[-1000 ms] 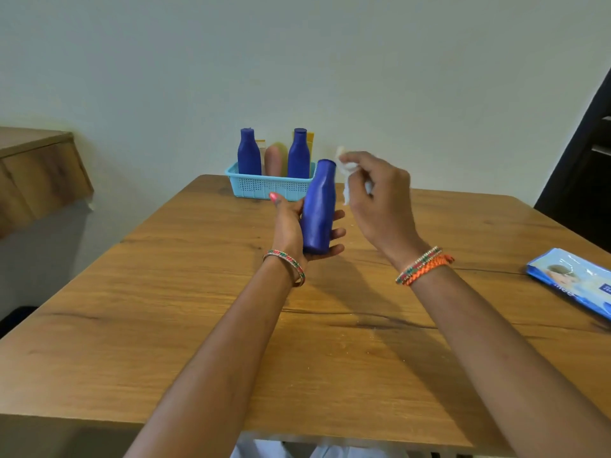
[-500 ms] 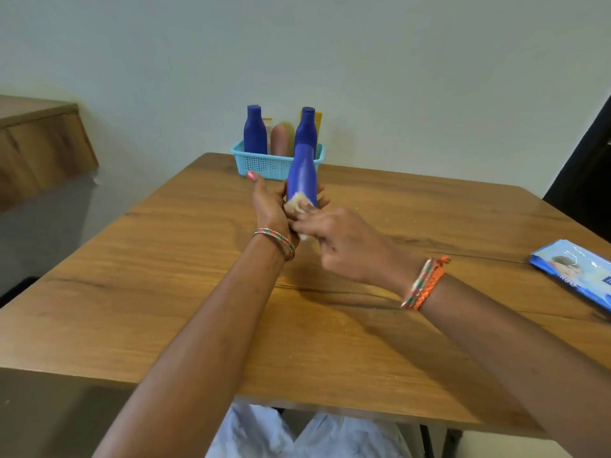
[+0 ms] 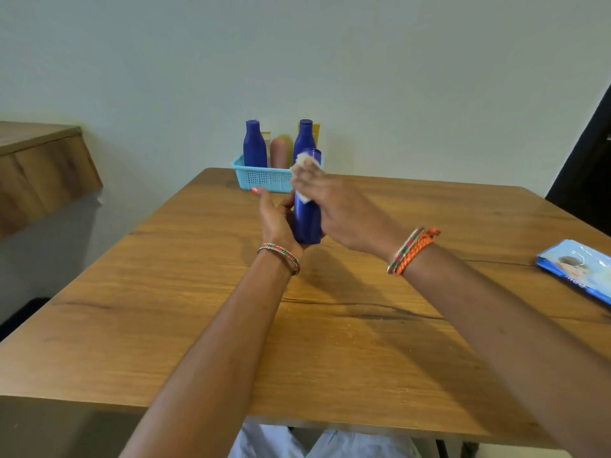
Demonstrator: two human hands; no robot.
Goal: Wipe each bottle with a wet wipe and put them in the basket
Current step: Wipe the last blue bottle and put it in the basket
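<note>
My left hand (image 3: pixel 277 219) holds a blue bottle (image 3: pixel 308 223) upright above the middle of the wooden table (image 3: pixel 198 325), gripping its lower half. My right hand (image 3: pixel 337 206) presses a white wet wipe (image 3: pixel 302 160) against the bottle's upper part, near the neck. A light blue basket (image 3: pixel 261 176) stands at the table's far edge. In it are two blue bottles (image 3: pixel 255 145) (image 3: pixel 303 137), a pinkish bottle (image 3: pixel 280 150) and a yellow item (image 3: pixel 315 130) partly hidden behind them.
A blue pack of wet wipes (image 3: pixel 578 269) lies at the table's right edge. A wooden cabinet (image 3: pixel 39 173) juts out on the left beside the table. A dark doorway (image 3: pixel 591 180) is at the far right. A pale wall is behind the basket.
My right hand with the wipe went from the bottle's top down to its lower part, then back up to the neck. The bottle stayed in my left hand.
</note>
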